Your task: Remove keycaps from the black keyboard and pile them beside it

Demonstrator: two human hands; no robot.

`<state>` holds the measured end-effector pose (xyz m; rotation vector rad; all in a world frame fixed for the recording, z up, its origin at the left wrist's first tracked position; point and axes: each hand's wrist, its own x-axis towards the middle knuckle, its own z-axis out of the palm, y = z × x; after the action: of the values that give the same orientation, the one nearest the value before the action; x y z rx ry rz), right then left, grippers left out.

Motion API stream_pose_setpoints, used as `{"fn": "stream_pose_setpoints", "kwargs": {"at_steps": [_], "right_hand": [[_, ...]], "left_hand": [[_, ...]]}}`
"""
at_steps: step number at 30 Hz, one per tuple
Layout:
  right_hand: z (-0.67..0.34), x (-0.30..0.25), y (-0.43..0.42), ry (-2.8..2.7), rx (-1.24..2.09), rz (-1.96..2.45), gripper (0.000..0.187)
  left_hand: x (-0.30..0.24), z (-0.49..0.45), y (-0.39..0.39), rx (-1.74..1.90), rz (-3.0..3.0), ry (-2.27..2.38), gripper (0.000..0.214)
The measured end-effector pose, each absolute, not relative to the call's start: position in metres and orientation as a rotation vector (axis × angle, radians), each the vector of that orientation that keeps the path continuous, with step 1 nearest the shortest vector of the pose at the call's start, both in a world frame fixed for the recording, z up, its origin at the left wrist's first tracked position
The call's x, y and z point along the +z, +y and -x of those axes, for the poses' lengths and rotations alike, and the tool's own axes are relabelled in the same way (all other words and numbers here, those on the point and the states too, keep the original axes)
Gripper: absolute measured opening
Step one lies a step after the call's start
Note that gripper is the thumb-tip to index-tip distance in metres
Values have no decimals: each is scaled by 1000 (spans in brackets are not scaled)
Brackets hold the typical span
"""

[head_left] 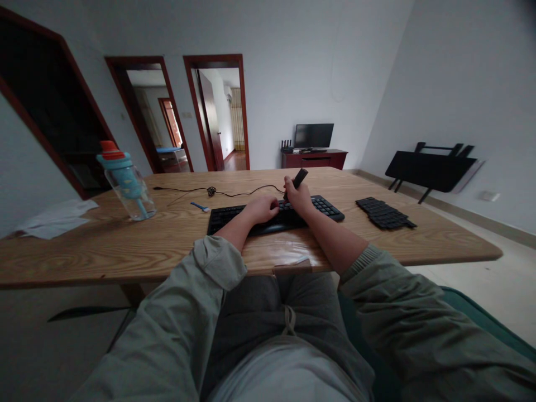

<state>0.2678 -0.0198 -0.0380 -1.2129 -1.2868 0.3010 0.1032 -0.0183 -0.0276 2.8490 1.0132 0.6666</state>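
A black keyboard lies across the middle of the wooden table. My left hand rests on the keyboard's middle with its fingers curled; what they hold, if anything, is hidden. My right hand is closed around a slim black tool that sticks up and away from the keys, its lower end down at the keyboard. A black cable runs over the table behind the keyboard.
A clear water bottle with a teal and orange lid stands at the left, white cloth beyond it. A small blue object lies left of the keyboard. A black pile of loose keycaps sits at the right. A folded black table leans on the wall.
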Motion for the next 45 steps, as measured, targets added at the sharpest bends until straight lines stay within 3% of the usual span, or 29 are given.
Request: {"fn": "stream_pose_setpoints", "kwargs": {"at_steps": [11, 31, 45], "right_hand": [[-266, -34, -26, -1423, 178, 1276, 51], [-269, -38, -20, -1418, 343, 1179, 55], [-265, -32, -26, -1445, 395, 1201, 21]], "left_hand": [[-21, -102, -27, 605, -2895, 1035, 20], [-18, -102, -30, 584, -3071, 988, 23], [-18, -100, -26, 538, -3064, 992, 23]]}}
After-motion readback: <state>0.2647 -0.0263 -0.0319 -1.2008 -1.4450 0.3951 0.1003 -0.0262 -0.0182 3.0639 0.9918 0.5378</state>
